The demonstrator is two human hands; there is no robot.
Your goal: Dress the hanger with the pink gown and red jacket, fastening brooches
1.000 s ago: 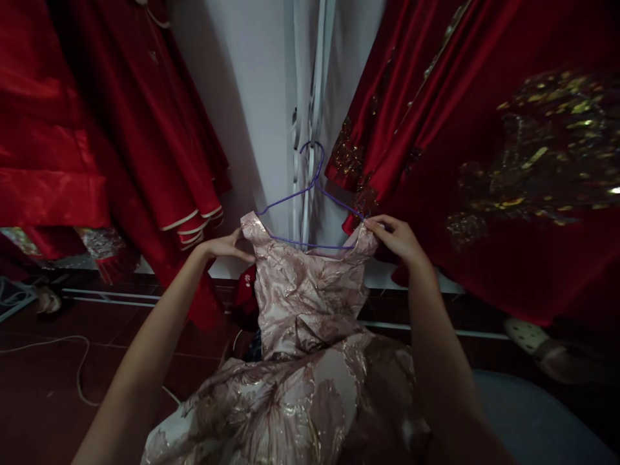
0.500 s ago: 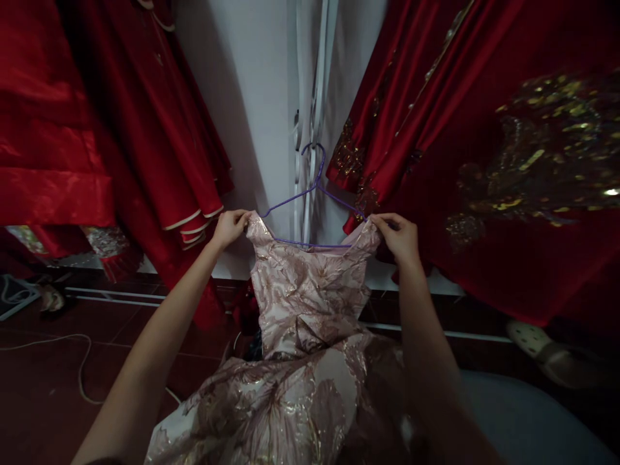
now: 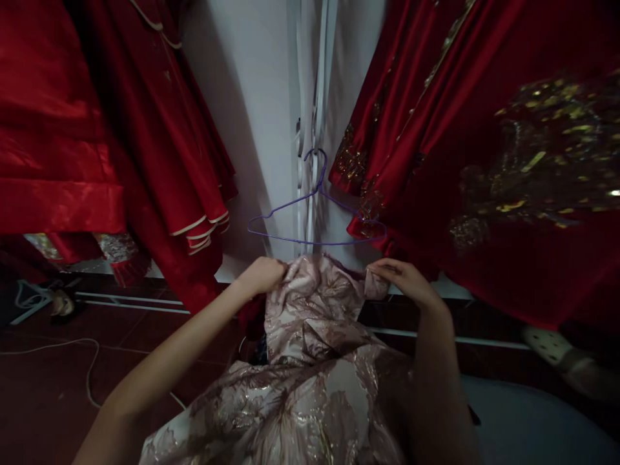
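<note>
A pale pink dress (image 3: 310, 329) with a shiny floral pattern spreads up toward the wall, its bodice narrow and its skirt wide near me. My left hand (image 3: 264, 274) is closed on the left side of the bodice top, its fingertips partly hidden by the cloth. My right hand (image 3: 400, 278) pinches the right shoulder of the dress. Just above the neckline, a purple hanger (image 3: 317, 243) hangs by its hook from a pale upright; it is bare, apart from the dress.
Red garments with pale trim (image 3: 201, 200) hang at left, and red garments with gold sequins (image 3: 533, 161) at right. On the floor lie a cable (image 3: 92, 368) and a perforated clog (image 3: 547, 343). A pale rounded surface (image 3: 527, 413) is at lower right.
The dress shoulders have come off the purple hanger. Both hands have moved down toward me with the cloth, and the left hand has also shifted inward.
</note>
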